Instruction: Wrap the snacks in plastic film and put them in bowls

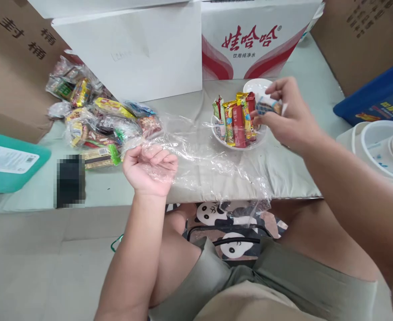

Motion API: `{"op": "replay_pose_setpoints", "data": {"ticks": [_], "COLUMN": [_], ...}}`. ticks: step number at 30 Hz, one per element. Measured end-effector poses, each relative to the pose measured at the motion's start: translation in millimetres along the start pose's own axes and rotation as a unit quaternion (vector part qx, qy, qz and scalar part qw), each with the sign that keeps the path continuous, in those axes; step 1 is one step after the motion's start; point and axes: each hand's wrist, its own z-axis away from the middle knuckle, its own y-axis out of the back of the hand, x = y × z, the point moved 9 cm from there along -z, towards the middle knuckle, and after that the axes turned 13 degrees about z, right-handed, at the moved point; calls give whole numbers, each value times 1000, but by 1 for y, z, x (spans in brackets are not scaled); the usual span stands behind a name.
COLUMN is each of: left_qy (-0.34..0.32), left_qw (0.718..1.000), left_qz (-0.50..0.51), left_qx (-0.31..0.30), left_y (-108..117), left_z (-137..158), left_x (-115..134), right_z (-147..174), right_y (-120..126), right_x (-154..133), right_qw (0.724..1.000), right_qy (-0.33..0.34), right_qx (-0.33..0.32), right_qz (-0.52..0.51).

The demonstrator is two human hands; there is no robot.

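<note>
My right hand (288, 113) pinches a small blue-and-white wrapped snack (268, 104) at the right edge of a white bowl (261, 138). Several snack bars (238, 125) in red, yellow and green wrappers stand in that bowl. My left hand (151, 167) is palm up with its fingers curled on a clear plastic bag (199, 147). The bag stretches rightward across the table to the bowl, and one end hangs over the front edge. Beside my left hand, a heap of packaged snacks (109, 125) lies to the left. A second white bowl (256, 84) sits behind the first, partly hidden.
White cartons (132, 53) line the back of the cloth-covered table (196, 187). On the left are a green container (9, 165) and a blurred-out dark object (71, 180). At the right stand a blue container (377, 98) and a white bucket (380, 142) with stacked cups.
</note>
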Motion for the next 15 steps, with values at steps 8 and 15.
{"op": "replay_pose_setpoints", "data": {"ticks": [8, 15], "left_qy": [-15, -20], "left_qw": [997, 997], "left_qz": [-69, -20], "left_qx": [-20, 70], "left_y": [-3, 1], "left_z": [-3, 1], "left_x": [0, -10], "right_z": [17, 17], "right_y": [0, -9], "right_x": [13, 6], "right_qw": [966, 957], "right_qy": [172, 195], "right_qx": [-139, -115], "right_qz": [136, 182]}}
